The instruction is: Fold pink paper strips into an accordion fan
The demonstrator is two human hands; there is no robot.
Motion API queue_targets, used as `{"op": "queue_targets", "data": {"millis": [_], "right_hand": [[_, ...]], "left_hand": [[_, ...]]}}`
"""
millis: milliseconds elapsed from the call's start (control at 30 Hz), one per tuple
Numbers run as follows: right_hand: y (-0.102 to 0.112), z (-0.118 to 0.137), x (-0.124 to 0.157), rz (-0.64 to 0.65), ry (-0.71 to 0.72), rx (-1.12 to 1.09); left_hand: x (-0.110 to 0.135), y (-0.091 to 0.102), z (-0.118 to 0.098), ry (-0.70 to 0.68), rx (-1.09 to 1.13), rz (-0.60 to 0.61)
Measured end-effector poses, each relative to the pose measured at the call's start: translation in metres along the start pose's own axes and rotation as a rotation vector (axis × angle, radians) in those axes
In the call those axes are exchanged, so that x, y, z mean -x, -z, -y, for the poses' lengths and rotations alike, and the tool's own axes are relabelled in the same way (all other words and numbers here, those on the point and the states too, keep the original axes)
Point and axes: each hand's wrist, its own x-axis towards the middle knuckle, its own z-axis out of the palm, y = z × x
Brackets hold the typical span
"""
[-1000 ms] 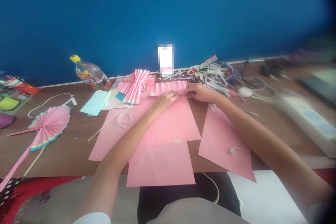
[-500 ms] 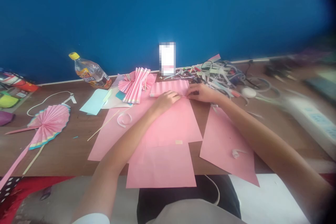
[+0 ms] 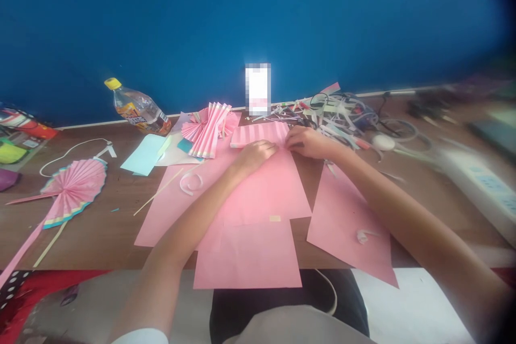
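Observation:
A long pink paper sheet (image 3: 262,188) lies on the brown table (image 3: 100,226), running away from me. Its far end is pleated into narrow accordion folds (image 3: 258,133). My left hand (image 3: 255,153) presses on the near edge of the pleats with its fingers curled over the fold. My right hand (image 3: 307,142) pinches the same fold at its right end. Both hands rest on the paper close together.
More pink sheets (image 3: 346,220) lie right and left of the folded one. A folded pink fan (image 3: 209,129), a finished fan on a stick (image 3: 74,188), a plastic bottle (image 3: 135,108), light blue paper (image 3: 143,155), a pile of paper strips and cables (image 3: 342,115) and a power strip (image 3: 484,188) surround them.
The view has shifted slightly. Both hands stay on the pleated end, the right hand edging a little left along the fold.

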Motion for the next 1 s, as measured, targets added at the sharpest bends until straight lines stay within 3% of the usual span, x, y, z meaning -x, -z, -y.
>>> {"op": "queue_targets", "data": {"millis": [267,667,1000], "right_hand": [[0.008,0.022,-0.005,0.106,-0.047,0.015],[0.006,0.029,-0.008,0.159,-0.096,0.169],[0.006,0.058,-0.015,0.342,-0.223,0.438]], "left_hand": [[-0.003,0.017,-0.019,0.026,-0.17,0.111],[-0.003,0.016,-0.025,0.043,-0.236,0.117],[-0.005,0.013,-0.048,0.224,-0.163,0.122]]}}
